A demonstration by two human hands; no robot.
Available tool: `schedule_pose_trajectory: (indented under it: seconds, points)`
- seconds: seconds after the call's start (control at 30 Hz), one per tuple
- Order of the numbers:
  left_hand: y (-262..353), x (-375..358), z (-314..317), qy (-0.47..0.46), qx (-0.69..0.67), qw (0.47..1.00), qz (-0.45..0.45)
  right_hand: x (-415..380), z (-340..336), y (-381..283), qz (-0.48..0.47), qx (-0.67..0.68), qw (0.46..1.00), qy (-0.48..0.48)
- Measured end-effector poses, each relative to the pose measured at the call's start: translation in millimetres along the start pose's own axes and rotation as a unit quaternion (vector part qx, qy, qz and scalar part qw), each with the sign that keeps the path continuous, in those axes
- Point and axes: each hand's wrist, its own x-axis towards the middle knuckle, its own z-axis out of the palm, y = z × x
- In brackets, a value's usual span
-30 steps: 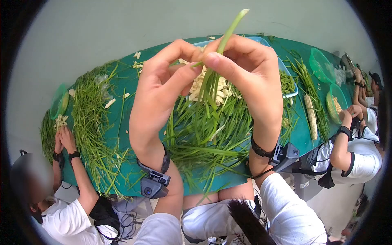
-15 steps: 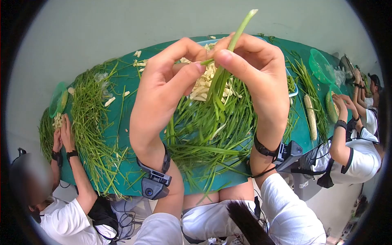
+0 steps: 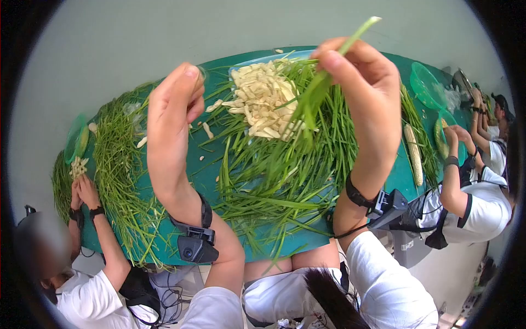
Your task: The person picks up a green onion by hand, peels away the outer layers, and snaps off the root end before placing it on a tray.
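Observation:
My right hand (image 3: 359, 68) pinches a stalk of garlic chives (image 3: 359, 35) between thumb and fingers. The pale cut end points up and right, and the leaves (image 3: 309, 101) hang down to the left, slightly blurred. My left hand (image 3: 178, 96) is apart from it, fingers pressed together, with a faint thin wisp by the fingertips that is too small to name. Below both hands, a large heap of loose chives (image 3: 285, 170) covers the table, beside a pile of pale cream strips (image 3: 263, 98) in a light blue tray (image 3: 298, 54).
The green table (image 3: 203, 175) also bears another chive heap (image 3: 118, 153), scattered pale pieces and a corn cob (image 3: 413, 153). Green baskets (image 3: 427, 86) stand at the right. Co-workers' hands (image 3: 85, 192) work at the left, and other people sit at the right.
My hands have separated: the left moved left and down from the stalk, the right slightly right, still holding the chives. The pale pile is now more exposed.

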Motion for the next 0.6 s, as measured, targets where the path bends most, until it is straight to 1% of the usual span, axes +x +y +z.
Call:
schedule_pose_trajectory:
  seconds: [0.07,0.13,0.17,0.23,0.3,0.37,0.43,0.47,0.53,0.6]
  points:
    - [0,1,2,-0.012,0.003,1.000,0.000,1,4,1,0.011,-0.013,1.000,-0.010]
    - [2,-1,3,-0.058,-0.008,0.998,-0.011,1,9,5,0.022,-0.037,0.999,-0.025]
    - [0,-1,4,-0.059,-0.009,0.998,-0.013,1,12,8,0.024,-0.038,0.999,-0.024]
    - [-4,2,8,-0.019,0.006,1.000,-0.005,1,17,12,0.029,-0.002,0.998,-0.056]
    - [-5,5,6,-0.031,0.009,0.999,-0.016,2,20,14,0.013,0.000,0.998,-0.066]
    - [-4,3,5,-0.043,0.011,0.999,-0.032,1,21,12,0.049,0.012,0.995,-0.088]
    - [-2,2,6,-0.049,0.024,0.998,-0.033,2,19,11,0.054,-0.004,0.993,-0.105]
    - [-2,2,6,-0.049,0.023,0.998,-0.033,2,19,10,0.059,-0.021,0.991,-0.119]
    - [-2,1,4,-0.045,0.049,0.998,-0.016,2,19,11,0.055,-0.024,0.991,-0.119]
    - [-2,3,2,-0.033,0.054,0.998,-0.022,2,20,10,0.049,-0.027,0.991,-0.120]
